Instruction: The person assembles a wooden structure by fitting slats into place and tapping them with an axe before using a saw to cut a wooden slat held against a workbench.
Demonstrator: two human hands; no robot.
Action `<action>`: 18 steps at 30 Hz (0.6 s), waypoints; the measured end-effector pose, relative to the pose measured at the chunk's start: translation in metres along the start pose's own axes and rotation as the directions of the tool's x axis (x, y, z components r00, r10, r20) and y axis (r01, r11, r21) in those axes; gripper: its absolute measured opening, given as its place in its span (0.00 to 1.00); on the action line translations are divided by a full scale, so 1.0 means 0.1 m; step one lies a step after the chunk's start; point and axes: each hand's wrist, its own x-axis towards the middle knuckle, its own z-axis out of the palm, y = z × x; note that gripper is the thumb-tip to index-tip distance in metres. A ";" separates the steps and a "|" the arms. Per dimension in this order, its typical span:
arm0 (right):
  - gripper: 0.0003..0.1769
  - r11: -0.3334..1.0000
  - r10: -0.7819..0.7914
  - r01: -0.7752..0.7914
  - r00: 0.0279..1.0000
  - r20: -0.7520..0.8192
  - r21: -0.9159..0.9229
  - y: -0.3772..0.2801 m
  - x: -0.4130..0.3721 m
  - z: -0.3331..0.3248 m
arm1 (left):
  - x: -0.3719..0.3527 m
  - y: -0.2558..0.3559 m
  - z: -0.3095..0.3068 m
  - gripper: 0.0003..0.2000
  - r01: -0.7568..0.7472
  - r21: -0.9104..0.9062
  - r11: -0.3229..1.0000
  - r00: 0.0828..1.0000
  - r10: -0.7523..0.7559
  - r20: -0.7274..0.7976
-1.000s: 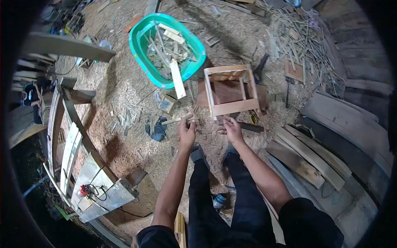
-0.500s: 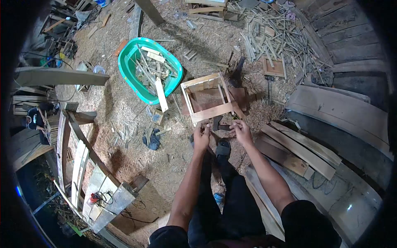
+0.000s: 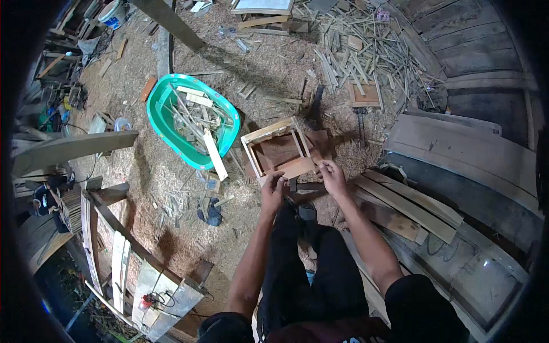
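My left hand (image 3: 273,193) is held out at mid-height, fingers curled and pressed together. Level with it on the right, my right hand (image 3: 334,179) has its thumb and fingers pinched. Anything between the fingers is too small to make out. Just beyond both hands stands a small wooden frame (image 3: 303,138) with pale rails and a wide near board (image 3: 297,166). My left fingers overlap that board in view, and my right fingertips appear beside its right end; contact cannot be judged. A reddish-brown sheet (image 3: 320,143) shows under and beside the frame.
A green basin (image 3: 151,123) of wood offcuts stands left of the frame. Long planks (image 3: 409,208) lie to the right, and a scrap heap (image 3: 366,54) lies beyond. A workbench (image 3: 186,294) carries a red tool (image 3: 150,300). Another person (image 3: 46,197) sits far left.
The view has shifted, so the basin and frame appear lower and farther left. My hands stay close to the frame's near side, fingers still pinched; my left fingers now overlap the near board more.
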 end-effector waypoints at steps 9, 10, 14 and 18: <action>0.11 0.998 -0.056 0.058 0.998 0.040 -0.038 -0.34 0.71 0.02 | 0.84 0.21 0.03 0.12 -0.114 0.148 0.982 0.993 0.115 0.002; 0.12 0.999 0.031 -0.029 0.998 0.048 -0.031 -0.42 0.77 -0.02 | 0.90 0.23 0.05 0.12 -0.092 0.143 0.985 0.996 0.094 -0.005; 0.17 0.925 -0.090 0.066 0.995 -0.048 -0.374 -0.26 1.30 -0.31 | 1.26 0.12 0.27 0.12 -0.140 0.090 0.986 0.990 0.140 0.008; 0.14 0.842 -0.249 0.187 0.967 -0.057 -0.505 -0.48 1.78 -0.57 | 1.69 0.17 0.75 0.12 -0.187 0.237 0.953 0.980 0.198 -0.024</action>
